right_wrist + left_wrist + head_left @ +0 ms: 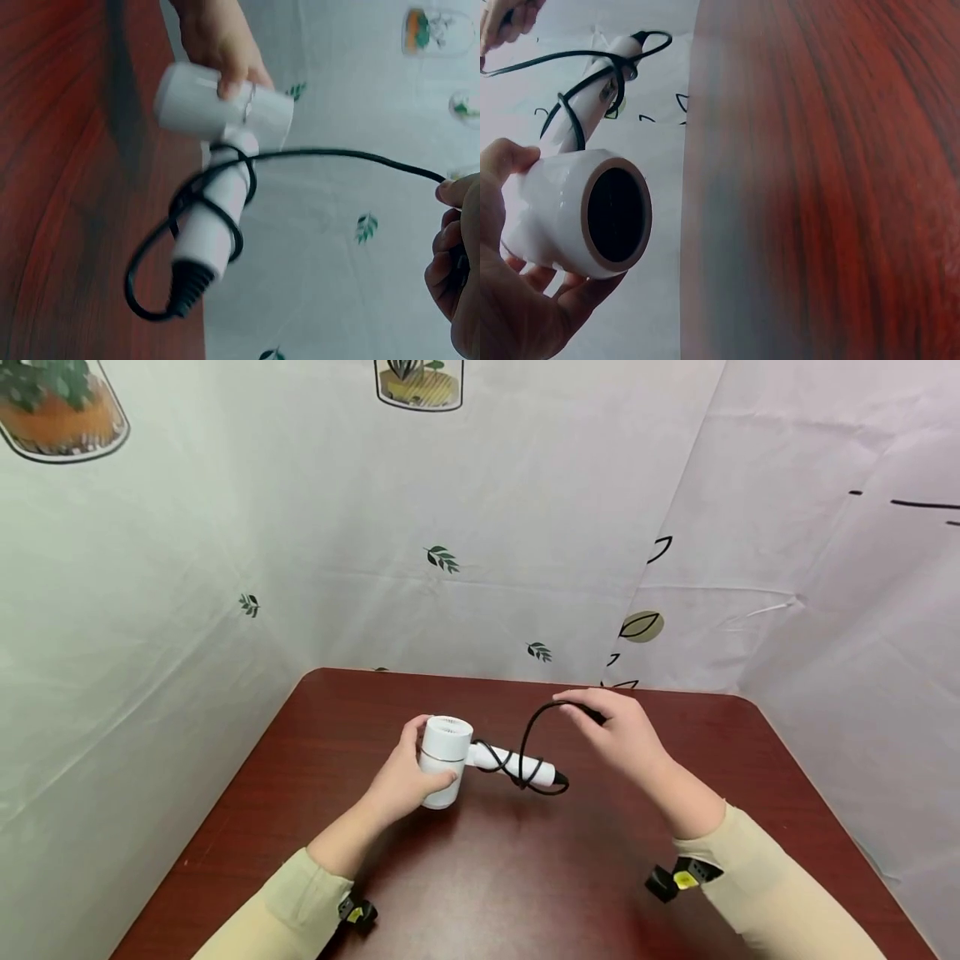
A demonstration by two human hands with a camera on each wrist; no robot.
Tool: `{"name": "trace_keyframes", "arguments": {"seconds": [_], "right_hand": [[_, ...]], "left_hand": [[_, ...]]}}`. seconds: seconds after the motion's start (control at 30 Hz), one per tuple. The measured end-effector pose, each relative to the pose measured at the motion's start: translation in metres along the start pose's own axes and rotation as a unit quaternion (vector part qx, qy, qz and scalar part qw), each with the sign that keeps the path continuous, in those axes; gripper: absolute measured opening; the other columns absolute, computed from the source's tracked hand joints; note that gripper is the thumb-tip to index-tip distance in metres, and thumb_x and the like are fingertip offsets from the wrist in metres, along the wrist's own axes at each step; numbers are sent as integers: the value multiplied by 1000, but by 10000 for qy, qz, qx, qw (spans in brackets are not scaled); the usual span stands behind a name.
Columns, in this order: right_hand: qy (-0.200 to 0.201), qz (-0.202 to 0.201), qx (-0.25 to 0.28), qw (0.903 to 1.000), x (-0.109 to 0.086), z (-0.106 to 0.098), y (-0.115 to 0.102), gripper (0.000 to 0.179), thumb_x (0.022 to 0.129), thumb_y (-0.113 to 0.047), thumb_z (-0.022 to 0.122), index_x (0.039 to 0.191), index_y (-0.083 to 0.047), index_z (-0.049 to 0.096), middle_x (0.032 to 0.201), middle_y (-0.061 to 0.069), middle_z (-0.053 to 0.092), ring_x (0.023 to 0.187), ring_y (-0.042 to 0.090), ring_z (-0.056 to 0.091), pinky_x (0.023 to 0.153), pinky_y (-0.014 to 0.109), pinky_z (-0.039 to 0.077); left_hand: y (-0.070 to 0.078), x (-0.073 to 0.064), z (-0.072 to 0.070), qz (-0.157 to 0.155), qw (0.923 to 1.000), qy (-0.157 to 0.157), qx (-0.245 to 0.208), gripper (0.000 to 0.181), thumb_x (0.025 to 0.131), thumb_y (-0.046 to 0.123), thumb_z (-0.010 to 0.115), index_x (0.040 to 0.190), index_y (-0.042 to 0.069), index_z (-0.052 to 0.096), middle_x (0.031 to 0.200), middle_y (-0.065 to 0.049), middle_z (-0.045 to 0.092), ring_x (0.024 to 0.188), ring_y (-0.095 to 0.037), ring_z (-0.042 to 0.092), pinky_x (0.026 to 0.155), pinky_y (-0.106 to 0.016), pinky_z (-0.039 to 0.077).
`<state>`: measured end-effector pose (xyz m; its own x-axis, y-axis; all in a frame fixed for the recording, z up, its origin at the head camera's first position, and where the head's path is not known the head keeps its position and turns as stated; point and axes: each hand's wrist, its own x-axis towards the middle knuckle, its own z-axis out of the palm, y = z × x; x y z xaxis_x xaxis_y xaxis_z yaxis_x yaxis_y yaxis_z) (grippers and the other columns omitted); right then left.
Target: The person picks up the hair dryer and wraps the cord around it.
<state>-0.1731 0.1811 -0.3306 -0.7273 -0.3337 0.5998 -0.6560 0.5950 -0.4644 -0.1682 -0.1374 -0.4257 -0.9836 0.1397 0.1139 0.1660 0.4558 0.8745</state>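
Observation:
A white hair dryer [447, 742] is held above the table by my left hand [401, 781], whose thumb and fingers wrap round its barrel. Its handle [204, 238] points to the right, with a black power cord [330, 152] looped around it. The free stretch of cord arcs up to my right hand [626, 735], which pinches it up and right of the handle. In the left wrist view the dryer's round dark end [619, 214] faces the camera. The plug end is mostly hidden within my right hand.
The dark red wooden table [480, 893] has rounded far corners. White printed sheeting [480, 510] hangs behind it and along both sides. A small black device with a yellow mark sits at each wrist, such as the right wrist device [682, 878].

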Motion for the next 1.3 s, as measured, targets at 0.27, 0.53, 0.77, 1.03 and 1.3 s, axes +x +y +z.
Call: {"name": "trace_keyframes", "arguments": {"seconds": [0.27, 0.53, 0.77, 1.03, 1.3], "right_hand": [[-249, 911, 59, 9955, 2, 8, 35, 20, 97, -23, 66, 115, -20, 74, 112, 1, 72, 105, 20, 66, 84, 42, 52], [-517, 1567, 43, 9863, -3, 19, 67, 24, 98, -26, 64, 119, -19, 73, 117, 5, 70, 106, 23, 64, 84, 45, 51], [-951, 1929, 48, 9766, -9, 30, 82, 29, 100, -32, 60, 123, -18, 71, 122, 4, 69, 110, 24, 63, 85, 45, 51], [-1445, 2238, -15, 9639, -23, 47, 96, 34, 101, -36, 56, 126, -17, 69, 127, 6, 66, 115, 25, 62, 90, 48, 50], [-1817, 2191, -143, 9585, -31, 61, 100, 34, 101, -36, 56, 122, -14, 71, 122, 5, 69, 117, 26, 61, 95, 50, 48]], "left_hand": [[0, -6, 6, 253, 9988, -406, -85, 94, 75, 14, 84, 149, 13, 26, 130, -9, 52, 109, -26, 56, 91, -46, 48], [0, -6, 7, 342, 9974, -608, -191, 94, 75, 13, 83, 150, 14, 26, 128, -9, 52, 107, -25, 56, 88, -46, 49], [2, -5, 6, 509, 9954, -707, -398, 93, 76, 11, 83, 149, 13, 25, 132, -9, 51, 109, -25, 55, 90, -45, 48], [2, -1, 5, 651, 9926, -703, -741, 90, 77, 7, 82, 148, 11, 25, 133, -11, 52, 114, -27, 54, 94, -47, 45], [4, 1, 5, 531, 9903, -634, -1113, 91, 79, 5, 81, 149, 11, 23, 136, -13, 52, 121, -28, 51, 98, -49, 43]]}}
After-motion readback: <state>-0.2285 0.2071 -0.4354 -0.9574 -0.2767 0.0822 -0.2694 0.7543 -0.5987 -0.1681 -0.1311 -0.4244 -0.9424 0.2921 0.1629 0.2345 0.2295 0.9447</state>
